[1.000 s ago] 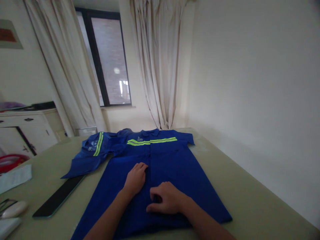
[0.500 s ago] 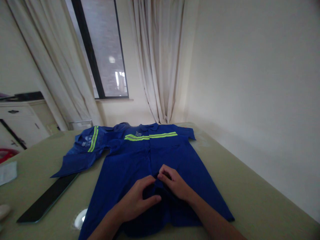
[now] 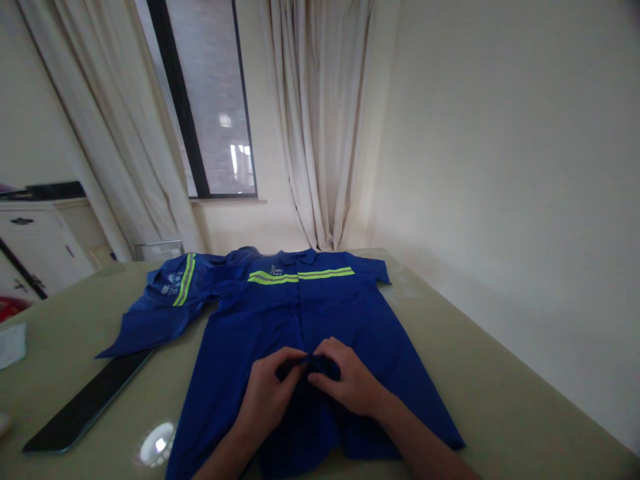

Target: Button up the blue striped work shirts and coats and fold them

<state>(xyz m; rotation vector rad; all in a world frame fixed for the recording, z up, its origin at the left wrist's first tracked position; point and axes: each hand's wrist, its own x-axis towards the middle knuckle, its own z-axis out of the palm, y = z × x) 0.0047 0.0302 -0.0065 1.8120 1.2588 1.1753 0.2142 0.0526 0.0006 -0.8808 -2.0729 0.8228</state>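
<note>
Plain off-white wall [image 3: 500, 147]: stands along the right, and turns at a corner behind two long cream cloth curtains [image 3: 320, 120], which hang at both sides of a dark-framed window [image 3: 210, 100].
Smooth olive-green tabletop [image 3: 465, 360]: carries the clothes, and has a bright round reflection near its front left.
Dark-blue short-sleeved work shirt [image 3: 345, 313]: lies spread in the middle of the tabletop, collar at the far end, with a yellow-and-grey striped band over the chest.
Left hand [image 3: 265, 390]: pinches the front cloth near the centre line, between thumb and forefinger.
Right hand [image 3: 357, 380]: is curled just beside it, gripping the same gathered cloth – the exact fingertip contact is partly hidden.
Second blue garment [image 3: 155, 323]: rests at the left, touching the shirt's sleeve – it has a similar striped band and pale lettering, and partly covers a long flat black slab [image 3: 90, 407].
</note>
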